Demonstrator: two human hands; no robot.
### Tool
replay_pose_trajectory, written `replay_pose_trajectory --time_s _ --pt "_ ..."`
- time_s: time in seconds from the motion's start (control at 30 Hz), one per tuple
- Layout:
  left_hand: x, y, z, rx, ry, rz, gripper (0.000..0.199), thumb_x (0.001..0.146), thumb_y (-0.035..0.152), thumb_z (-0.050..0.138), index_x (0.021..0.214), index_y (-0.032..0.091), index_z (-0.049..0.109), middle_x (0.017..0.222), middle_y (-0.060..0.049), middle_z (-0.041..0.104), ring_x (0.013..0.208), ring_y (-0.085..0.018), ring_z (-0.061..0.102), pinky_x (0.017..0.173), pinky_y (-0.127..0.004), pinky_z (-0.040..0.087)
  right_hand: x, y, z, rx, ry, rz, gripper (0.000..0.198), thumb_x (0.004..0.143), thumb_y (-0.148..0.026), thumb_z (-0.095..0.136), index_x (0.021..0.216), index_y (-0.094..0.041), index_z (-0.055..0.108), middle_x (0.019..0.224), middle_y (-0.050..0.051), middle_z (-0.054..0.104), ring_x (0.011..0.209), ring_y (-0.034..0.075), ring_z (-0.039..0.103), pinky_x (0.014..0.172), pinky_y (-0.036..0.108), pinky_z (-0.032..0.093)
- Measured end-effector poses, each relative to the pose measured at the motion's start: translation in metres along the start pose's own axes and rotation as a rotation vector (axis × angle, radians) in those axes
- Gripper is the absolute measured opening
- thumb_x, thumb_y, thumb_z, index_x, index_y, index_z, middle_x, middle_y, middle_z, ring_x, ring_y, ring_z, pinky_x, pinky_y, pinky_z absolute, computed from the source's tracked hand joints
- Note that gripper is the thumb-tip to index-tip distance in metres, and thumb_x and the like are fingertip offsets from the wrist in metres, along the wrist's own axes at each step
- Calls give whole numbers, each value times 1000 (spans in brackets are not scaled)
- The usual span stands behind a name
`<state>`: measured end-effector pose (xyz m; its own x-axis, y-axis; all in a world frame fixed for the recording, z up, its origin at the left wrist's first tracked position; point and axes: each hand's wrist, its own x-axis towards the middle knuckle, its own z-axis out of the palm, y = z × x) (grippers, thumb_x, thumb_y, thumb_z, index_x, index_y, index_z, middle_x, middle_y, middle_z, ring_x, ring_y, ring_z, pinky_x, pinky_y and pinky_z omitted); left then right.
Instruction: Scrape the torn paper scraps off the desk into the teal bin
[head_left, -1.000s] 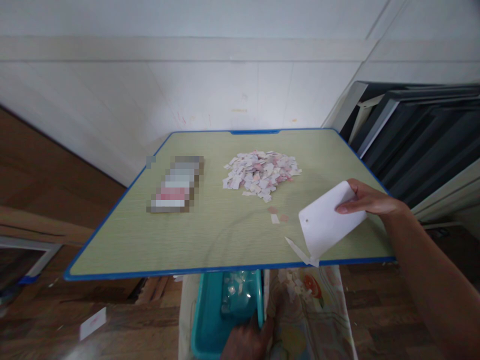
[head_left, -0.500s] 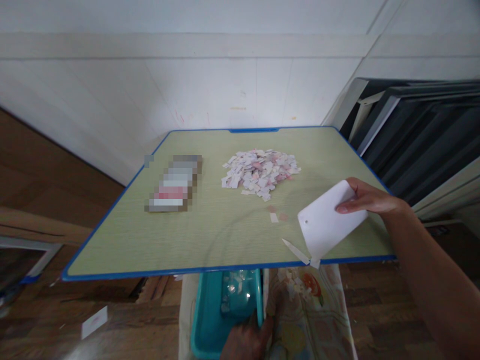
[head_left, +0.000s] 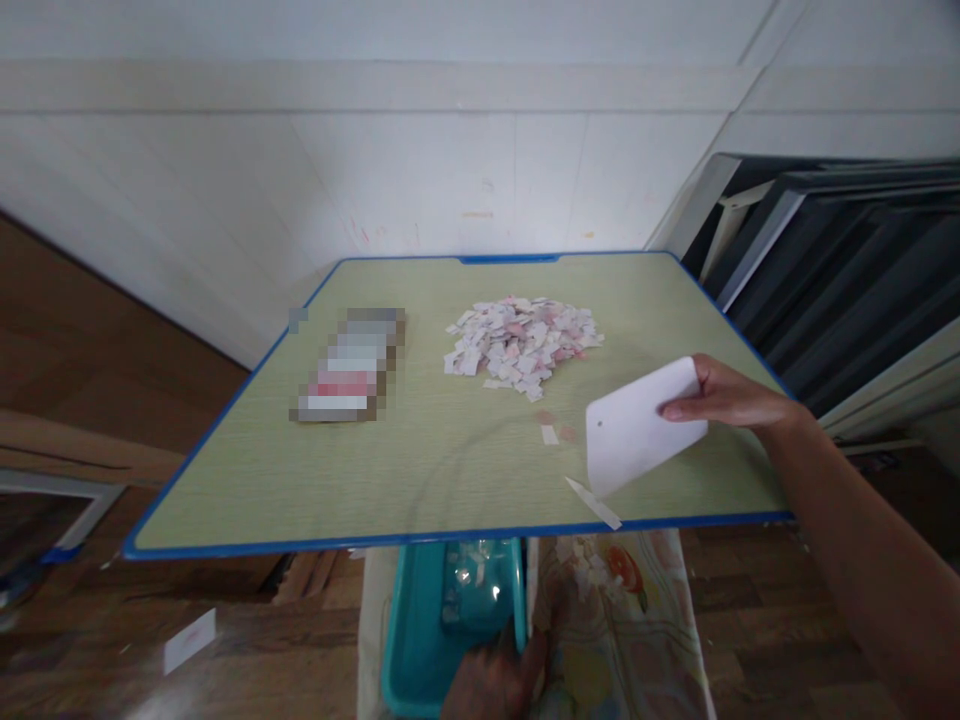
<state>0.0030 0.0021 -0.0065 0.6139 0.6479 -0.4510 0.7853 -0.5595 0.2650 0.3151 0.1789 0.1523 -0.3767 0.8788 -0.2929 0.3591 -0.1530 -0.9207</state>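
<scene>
My right hand (head_left: 724, 392) grips a flat white plastic scraper (head_left: 641, 425) with rounded corners and a small hole, tilted at the table's right front. Near its lower corner, a long pointed paper strip (head_left: 594, 502) lies at the front edge. A heap of small paper scraps (head_left: 521, 340), white and pinkish, sits at the middle of the table, with a few loose bits (head_left: 550, 435) in front of it. Below the table edge, my left hand (head_left: 491, 680) is closed around the right rim of a teal plastic basin (head_left: 397, 650); part of it is cut off.
The pale green table (head_left: 300, 490) has a blue rim. A pixelated item (head_left: 349, 370) lies on its left. Patterned cloth (head_left: 615, 640) with paper bits is beside the basin. Dark panels (head_left: 840, 250) lean at right, and a paper piece (head_left: 190, 640) is on the wooden floor.
My right hand has shifted the scraper slightly left and up. A small scrap at its lower corner has gone from the front edge. My left hand has stayed in place.
</scene>
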Motion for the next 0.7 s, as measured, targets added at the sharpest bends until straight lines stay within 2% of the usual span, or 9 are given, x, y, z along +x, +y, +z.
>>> replay_pose_trajectory --time_s 0.3,0.37,0.47,0.53,0.7 --pt "0 -1 3 6 -14 -7 46 66 15 49 110 25 43 89 -8 58 69 -22 57 55 -30 44 -5 0 -2 11 -117 23 16 55 -15 65 71 -14 65 63 -1 64 52 10 56 44 17 42" --pt "0 -1 3 1 -12 -9 44 67 14 48 109 26 44 89 -8 58 69 -21 57 55 -29 44 -6 3 -5 37 -71 -9 17 56 -16 65 72 -14 64 62 -2 64 51 10 55 44 16 42" --pt "0 1 0 -9 -5 -24 42 67 19 52 108 25 45 89 -8 58 68 -21 57 56 -29 44 -7 6 -6 69 88 -55 18 58 -18 64 76 -15 64 63 -2 64 51 9 55 46 17 42" --pt "0 2 -1 -12 -9 -30 42 66 23 54 107 25 45 89 -8 58 67 -21 57 56 -29 44 -7 5 -6 71 124 -60 19 59 -19 64 78 -16 63 66 -2 64 53 9 55 48 17 42" --pt "0 0 -1 -48 -26 -19 41 66 24 54 106 24 47 90 -9 59 68 -21 57 56 -30 43 -2 1 -2 -19 -5 -18 18 57 -20 65 74 -16 64 65 -1 63 54 10 55 48 18 43"
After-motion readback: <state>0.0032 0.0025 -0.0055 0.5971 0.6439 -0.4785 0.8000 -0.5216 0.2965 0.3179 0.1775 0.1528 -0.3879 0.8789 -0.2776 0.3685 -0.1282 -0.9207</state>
